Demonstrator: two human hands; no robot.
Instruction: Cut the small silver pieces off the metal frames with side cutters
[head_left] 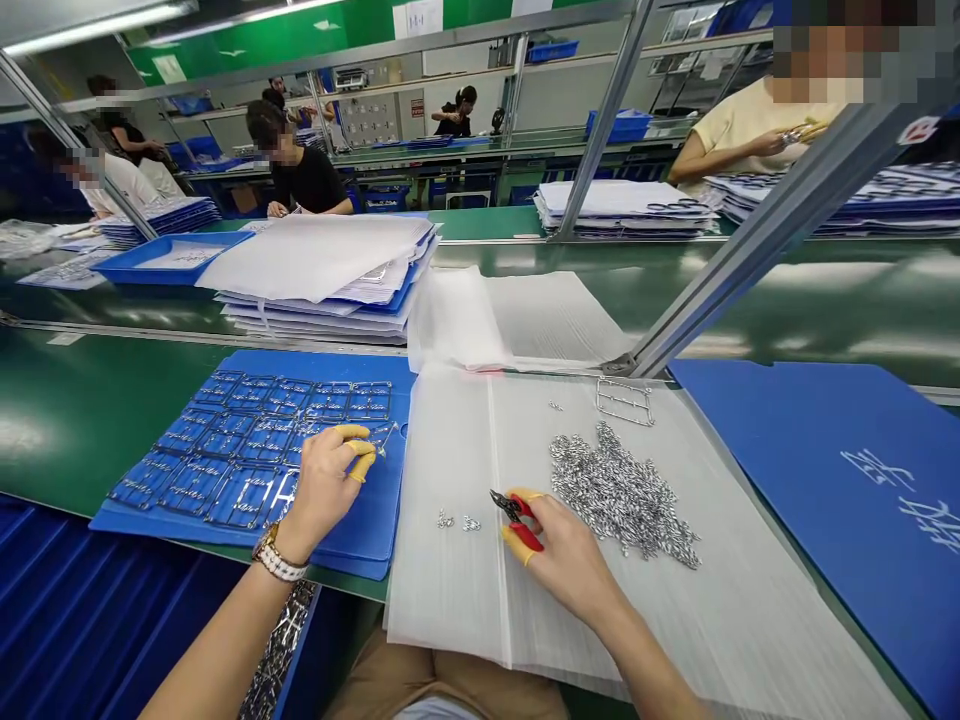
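My left hand, with yellow covers on its fingertips, pinches a small shiny metal piece above the right side of a blue sheet. Rows of thin metal frames with lettering lie on that sheet. In my right hand are red-handled nippers, their dark jaws pointing left over white foam sheeting. Just left of the jaws sit two little clusters of metal parts. A big heap of small silvery parts spreads beyond my right hand.
A bare metal frame lies behind the heap. A slanted metal post rises at the right, beside a blue sheet with metal pieces. Stacked sheets and a blue tray stand behind. Several people work across the bench.
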